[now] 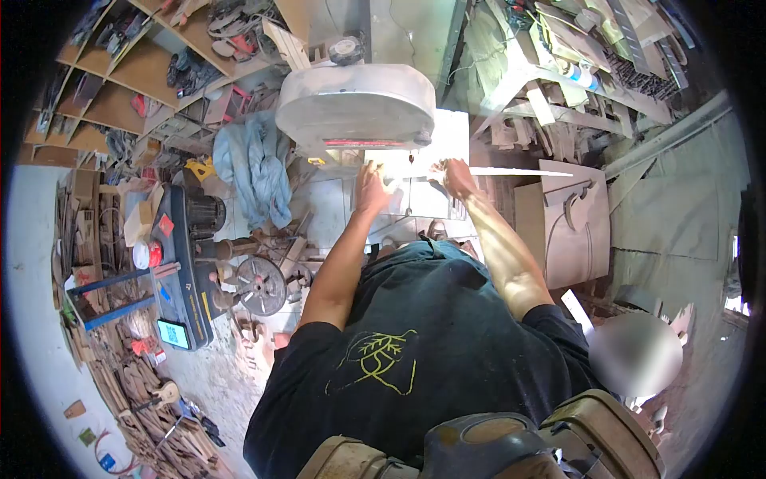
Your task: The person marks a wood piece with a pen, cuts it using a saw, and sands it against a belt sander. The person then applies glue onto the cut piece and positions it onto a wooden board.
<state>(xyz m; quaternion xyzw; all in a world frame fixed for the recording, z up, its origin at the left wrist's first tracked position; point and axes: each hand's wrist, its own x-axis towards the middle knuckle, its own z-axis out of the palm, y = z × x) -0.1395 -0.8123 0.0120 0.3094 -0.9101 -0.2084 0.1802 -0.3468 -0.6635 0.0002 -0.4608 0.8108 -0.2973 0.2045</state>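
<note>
A large bandsaw [357,104] with a rounded grey housing stands in front of me, over a brightly lit table [451,126]. My left hand [373,188] is at the table's left part, its fingers bent at the overexposed work area. On the right, my right hand [455,177] has its fingers closed around the near end of a long, thin pale strip [523,171], which sticks out to the right past the table. What lies under my left fingers is washed out by glare.
Shelves of tools [132,72] stand at the upper left, with a blue cloth [254,168] below. A drill-press-like machine [185,255] is at the left. Wood scraps [550,132] and leaning panels [576,227] fill the right side.
</note>
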